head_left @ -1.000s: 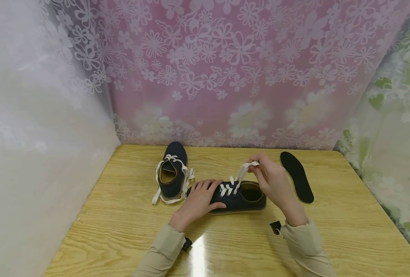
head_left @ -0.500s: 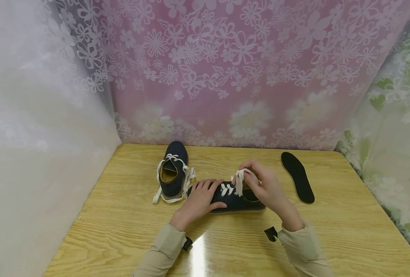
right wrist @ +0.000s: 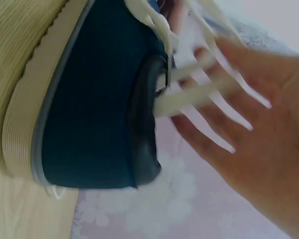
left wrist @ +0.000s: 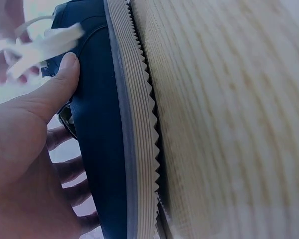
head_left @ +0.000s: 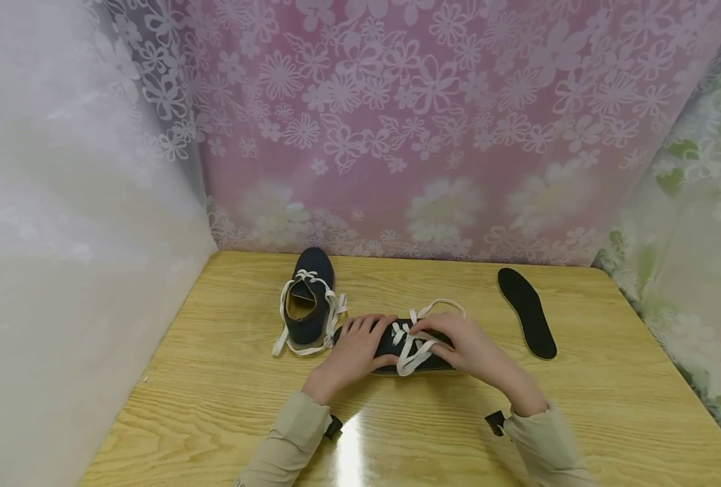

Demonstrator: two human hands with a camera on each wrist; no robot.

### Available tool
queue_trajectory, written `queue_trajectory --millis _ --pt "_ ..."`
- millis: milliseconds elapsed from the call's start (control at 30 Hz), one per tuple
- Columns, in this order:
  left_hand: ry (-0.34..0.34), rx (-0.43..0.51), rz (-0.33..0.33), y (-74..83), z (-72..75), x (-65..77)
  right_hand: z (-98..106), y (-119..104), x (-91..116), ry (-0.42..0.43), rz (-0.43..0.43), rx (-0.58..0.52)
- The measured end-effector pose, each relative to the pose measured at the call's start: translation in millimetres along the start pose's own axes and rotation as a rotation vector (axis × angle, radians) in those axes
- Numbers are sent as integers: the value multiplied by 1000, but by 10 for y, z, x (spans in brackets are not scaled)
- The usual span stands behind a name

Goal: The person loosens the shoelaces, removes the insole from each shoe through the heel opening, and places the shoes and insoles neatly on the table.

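Observation:
A navy canvas shoe [head_left: 442, 363] lies across the middle of the table with its toe to the left. My left hand [head_left: 353, 350] holds its front part, thumb along the near side [left wrist: 97, 124] and fingers over the far side. Over the shoe's opening, my right hand [head_left: 467, 341] pinches a white shoelace [head_left: 410, 362], which hangs in a loop down the near side. The other lace end arcs behind this hand. In the right wrist view, blurred lace strands [right wrist: 189, 99] cross in front of the fingers, beside the shoe's heel [right wrist: 89, 119].
A second navy shoe [head_left: 314, 264] with loose white laces stands at the left, close to the held shoe's toe. To the right lies a black insole [head_left: 527, 312]. A pink floral curtain [head_left: 397, 135] hangs behind the wooden table [head_left: 610, 379].
My right hand has come down from above the shoe's opening to the eyelets, and the lace it held up now loops over the near side. The left hand stays on the shoe.

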State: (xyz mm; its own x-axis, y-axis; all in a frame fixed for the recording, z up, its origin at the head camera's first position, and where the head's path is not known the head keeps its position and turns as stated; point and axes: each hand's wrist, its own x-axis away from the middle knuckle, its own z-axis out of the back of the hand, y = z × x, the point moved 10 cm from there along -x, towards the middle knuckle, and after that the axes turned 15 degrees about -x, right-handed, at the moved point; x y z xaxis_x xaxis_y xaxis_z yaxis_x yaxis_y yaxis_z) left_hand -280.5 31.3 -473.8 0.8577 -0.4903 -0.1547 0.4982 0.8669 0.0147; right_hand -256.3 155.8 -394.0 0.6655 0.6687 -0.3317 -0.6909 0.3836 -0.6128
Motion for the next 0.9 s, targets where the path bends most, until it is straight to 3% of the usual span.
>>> queue_trajectory --millis 100,167,333,467,567,900 --pt "4 30 3 2 5 13 -58 1 104 -108 5 -29" --pt "3 47 4 1 4 17 -44 -1 151 -126 3 -47" --pt "3 65 5 -13 -13 10 191 34 179 18 -16 -31" --pt "-3 68 12 -29 -29 6 406 53 198 168 -32 116" --pt "-5 69 16 -37 -34 7 456 75 204 222 -34 279" --pt "-2 74 6 -19 -11 14 149 161 147 170 -88 687"
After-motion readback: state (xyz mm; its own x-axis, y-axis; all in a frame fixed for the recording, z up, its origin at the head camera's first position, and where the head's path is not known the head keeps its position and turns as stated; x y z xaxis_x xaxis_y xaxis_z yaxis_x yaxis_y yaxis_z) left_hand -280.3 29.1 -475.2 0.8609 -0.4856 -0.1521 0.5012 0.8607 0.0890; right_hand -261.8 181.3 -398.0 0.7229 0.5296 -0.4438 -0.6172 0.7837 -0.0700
